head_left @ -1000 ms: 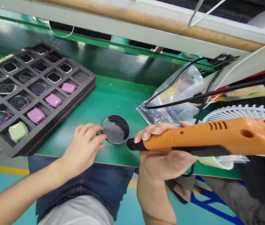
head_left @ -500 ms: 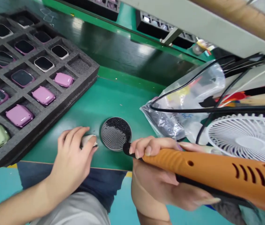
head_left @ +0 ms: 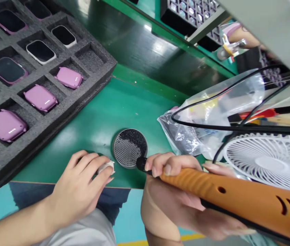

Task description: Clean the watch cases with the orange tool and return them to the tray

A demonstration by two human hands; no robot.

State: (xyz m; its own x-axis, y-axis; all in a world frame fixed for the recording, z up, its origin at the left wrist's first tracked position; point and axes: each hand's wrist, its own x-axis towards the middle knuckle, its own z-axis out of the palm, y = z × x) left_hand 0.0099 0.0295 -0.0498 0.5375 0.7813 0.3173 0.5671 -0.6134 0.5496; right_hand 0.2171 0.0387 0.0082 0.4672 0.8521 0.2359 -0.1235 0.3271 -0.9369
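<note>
Seemingly for control, the right hand (head_left: 172, 200) clamps the orange screwdriver (head_left: 237, 197) near its tip; the left hand (head_left: 78, 188) pinches a white part (head_left: 106, 167).

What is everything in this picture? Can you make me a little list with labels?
Left hand: pinches a small white piece at the green table edge
Right hand: grips an orange tool, black tip by the round mesh dish
Foam tray: pink watch cases and dark screens in pockets
Right side: white fan, plastic bag, black cables
</note>
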